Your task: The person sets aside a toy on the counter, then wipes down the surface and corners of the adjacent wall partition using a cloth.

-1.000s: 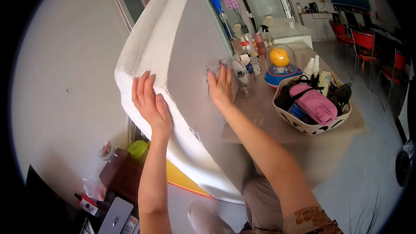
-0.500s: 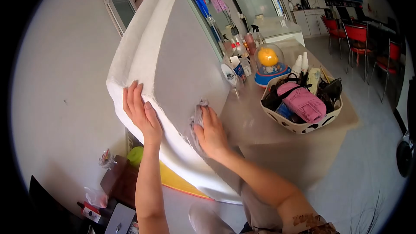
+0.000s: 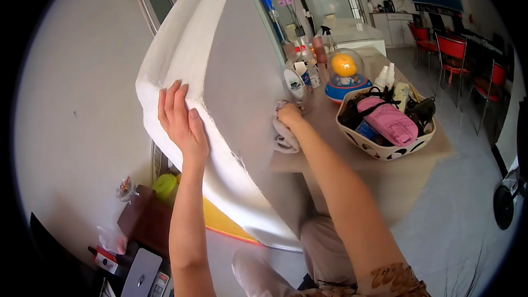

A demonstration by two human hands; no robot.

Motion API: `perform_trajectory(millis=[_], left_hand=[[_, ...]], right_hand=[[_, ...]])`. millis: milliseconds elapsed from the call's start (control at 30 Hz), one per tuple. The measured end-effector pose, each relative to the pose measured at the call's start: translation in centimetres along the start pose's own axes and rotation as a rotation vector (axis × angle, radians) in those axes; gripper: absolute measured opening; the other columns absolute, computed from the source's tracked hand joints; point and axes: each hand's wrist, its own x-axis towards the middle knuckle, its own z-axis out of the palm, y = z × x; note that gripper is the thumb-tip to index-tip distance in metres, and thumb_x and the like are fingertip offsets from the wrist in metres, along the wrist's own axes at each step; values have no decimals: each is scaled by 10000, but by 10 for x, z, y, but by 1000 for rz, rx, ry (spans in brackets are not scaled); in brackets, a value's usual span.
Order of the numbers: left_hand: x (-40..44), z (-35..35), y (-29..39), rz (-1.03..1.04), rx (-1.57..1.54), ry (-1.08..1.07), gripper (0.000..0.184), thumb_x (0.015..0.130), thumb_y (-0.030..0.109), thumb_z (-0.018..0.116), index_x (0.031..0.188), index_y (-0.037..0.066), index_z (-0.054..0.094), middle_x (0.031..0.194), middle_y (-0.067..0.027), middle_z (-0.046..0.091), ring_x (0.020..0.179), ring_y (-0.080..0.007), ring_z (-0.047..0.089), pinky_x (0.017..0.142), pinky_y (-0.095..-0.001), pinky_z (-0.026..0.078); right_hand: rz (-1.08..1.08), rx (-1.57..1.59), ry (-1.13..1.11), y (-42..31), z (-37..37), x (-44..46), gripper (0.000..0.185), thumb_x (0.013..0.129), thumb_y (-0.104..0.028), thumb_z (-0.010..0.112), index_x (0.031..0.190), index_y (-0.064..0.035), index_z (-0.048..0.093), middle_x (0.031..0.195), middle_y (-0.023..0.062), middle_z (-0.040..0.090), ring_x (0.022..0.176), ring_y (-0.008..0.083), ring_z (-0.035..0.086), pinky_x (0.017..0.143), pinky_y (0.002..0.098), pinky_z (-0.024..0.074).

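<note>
A large white piece with a rough, moulded edge (image 3: 181, 49) leans in front of me, and a flat grey face (image 3: 242, 71) runs along its right side. My left hand (image 3: 183, 121) lies flat on the white edge, fingers stretched out. A crumpled grey cloth (image 3: 285, 138) is bunched in my right hand (image 3: 289, 114), whose fingers are partly hidden. That hand is by the right part of the grey face, above the near left end of the table (image 3: 324, 143). A small round mirror (image 3: 295, 83) stands just beyond it.
On the table are a patterned basket (image 3: 379, 151) holding a pink case (image 3: 388, 121), a domed toy (image 3: 346, 71), and several bottles (image 3: 319, 49). Red chairs (image 3: 451, 49) stand at the back right. A brown cabinet (image 3: 146, 220) is at lower left.
My right hand has moved up and to the right with the cloth, away from the white edge. My left hand keeps its place on the edge. The view has shifted slightly.
</note>
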Motion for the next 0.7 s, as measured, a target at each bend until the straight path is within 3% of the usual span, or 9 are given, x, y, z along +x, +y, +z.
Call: perform_trajectory(millis=[33, 233, 333, 400, 500, 700], left_hand=[[0, 1, -1, -3, 0, -1, 436, 1034, 240, 349, 1359, 22, 540, 1467, -126, 498, 1452, -365, 295, 1180, -474, 234], [-1, 4, -5, 16, 2, 24, 436, 1033, 250, 350, 1351, 29, 552, 1453, -126, 513, 1448, -366, 300, 1176, -473, 233], [-1, 3, -6, 11, -4, 29, 433, 1032, 247, 355, 1349, 31, 556, 1450, -126, 517, 1445, -367, 307, 1174, -473, 234], [-1, 4, -5, 14, -6, 34, 430, 1030, 244, 361, 1347, 34, 560, 1447, -124, 520, 1442, -367, 313, 1173, -473, 237], [-2, 3, -4, 15, -3, 48, 423, 1027, 240, 370, 1342, 38, 567, 1441, -119, 528, 1438, -364, 322, 1169, -471, 244], [0, 4, -3, 2, -52, 105, 381, 986, 200, 459, 1305, 60, 612, 1405, -85, 576, 1424, -335, 358, 1168, -444, 257]], right_hand=[[-1, -57, 21, 6, 7, 11, 405, 956, -231, 506, 1237, 23, 648, 1359, 200, 597, 1210, 369, 600, 1007, 431, 492], [440, 558, 117, 24, 20, 50, 411, 951, -263, 542, 1230, 17, 657, 1343, 223, 603, 1218, 376, 597, 1009, 454, 488], [414, 545, 204, 31, 37, 57, 422, 921, -279, 588, 1209, 20, 667, 1306, 251, 617, 1207, 390, 603, 1003, 457, 493], [428, 714, 217, 19, 13, 20, 426, 891, -282, 618, 1181, 23, 680, 1270, 270, 633, 1191, 392, 615, 996, 459, 498], [437, 602, 254, -4, 0, -8, 404, 876, -279, 611, 1125, 24, 705, 1192, 271, 670, 1137, 406, 643, 973, 458, 512], [299, 671, 234, -52, -12, -97, 353, 882, -307, 593, 1029, -18, 731, 1082, 239, 706, 1031, 409, 678, 909, 489, 527]])
